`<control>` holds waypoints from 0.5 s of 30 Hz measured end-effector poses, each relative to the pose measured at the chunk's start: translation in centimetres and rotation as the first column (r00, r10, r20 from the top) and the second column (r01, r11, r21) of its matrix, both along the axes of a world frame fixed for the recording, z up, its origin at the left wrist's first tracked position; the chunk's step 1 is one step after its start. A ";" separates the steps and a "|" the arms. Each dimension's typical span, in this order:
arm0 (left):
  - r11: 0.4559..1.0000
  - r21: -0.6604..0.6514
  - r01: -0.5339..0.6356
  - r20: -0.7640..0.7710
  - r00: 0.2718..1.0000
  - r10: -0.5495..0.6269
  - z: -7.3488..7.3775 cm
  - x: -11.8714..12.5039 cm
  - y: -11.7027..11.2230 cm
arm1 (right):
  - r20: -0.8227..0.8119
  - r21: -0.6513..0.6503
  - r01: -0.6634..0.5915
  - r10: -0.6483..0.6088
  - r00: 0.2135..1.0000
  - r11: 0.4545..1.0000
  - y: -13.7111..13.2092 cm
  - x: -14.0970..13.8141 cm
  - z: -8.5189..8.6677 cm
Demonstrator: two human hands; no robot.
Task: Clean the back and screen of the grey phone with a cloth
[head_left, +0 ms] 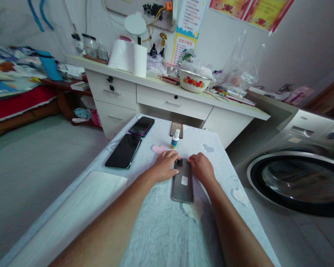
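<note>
A grey smartphone (183,191) lies back side up on the cloth-covered table, its dark camera patch at the far end and a small white label on its back. My left hand (166,166) is closed at its far left corner, thumb resting on the back. At the far right corner, my right hand (202,167) grips the edge with curled fingers. Just beyond the hands stands a small white spray bottle (175,139) with a blue and yellow label. Behind the bottle lies a gold-coloured phone or case (179,127), partly hidden by it.
Two dark phones, a larger one (123,151) and another (141,126), lie along the table's left side. A whitish flat sheet or pad (80,207) lies nearer. Beyond stands a white desk (156,97) bearing a floral bowl (194,81); a washing machine (300,148) stands right.
</note>
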State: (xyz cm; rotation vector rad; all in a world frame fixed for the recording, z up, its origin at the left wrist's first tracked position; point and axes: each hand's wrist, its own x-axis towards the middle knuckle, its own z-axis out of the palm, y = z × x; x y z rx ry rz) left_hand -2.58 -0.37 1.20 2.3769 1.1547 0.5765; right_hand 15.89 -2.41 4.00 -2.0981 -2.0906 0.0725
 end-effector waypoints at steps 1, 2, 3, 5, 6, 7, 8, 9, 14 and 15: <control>1.000 0.012 0.004 -0.002 1.000 -0.004 0.0 0.0 0.0 | -0.006 -0.005 -0.011 0.011 1.000 1.000 0.0 0.1 0.1; 1.000 0.024 0.010 -0.006 1.000 -0.010 0.1 0.1 -0.1 | -0.011 -0.010 -0.023 0.023 1.000 1.000 -0.1 0.1 0.2; 0.999 0.038 0.017 -0.014 1.000 -0.016 0.2 0.2 -0.1 | -0.015 -0.015 -0.035 0.035 0.999 0.999 -0.2 0.2 0.2; 0.997 0.069 0.028 -0.040 0.999 -0.025 0.4 0.3 -0.2 | -0.022 -0.034 -0.065 0.065 0.998 0.997 -0.6 0.3 0.4; 0.996 0.086 0.032 -0.058 0.998 -0.027 0.5 0.4 -0.3 | -0.027 -0.045 -0.082 0.081 0.996 0.996 -0.8 0.4 0.5; 0.994 0.102 0.037 -0.078 0.997 -0.029 0.7 0.5 -0.5 | -0.034 -0.056 -0.098 0.096 0.995 0.994 -1.1 0.5 0.6; 0.992 0.116 0.042 -0.099 0.995 -0.030 0.8 0.7 -0.6 | -0.042 -0.065 -0.113 0.110 0.993 0.991 -1.4 0.5 0.7; 0.991 0.129 0.044 -0.120 0.992 -0.029 0.9 0.8 -0.7 | -0.052 -0.073 -0.126 0.123 0.991 0.989 -1.7 0.5 0.8; 0.981 0.191 0.044 -0.192 0.981 -0.007 1.6 1.5 -1.4 | -0.122 -0.088 -0.178 0.167 0.978 0.980 -3.8 0.6 1.0; 0.979 0.200 0.047 -0.201 0.980 -0.006 1.8 1.6 -1.5 | -0.139 -0.087 -0.190 0.177 0.974 0.978 -4.3 0.7 1.1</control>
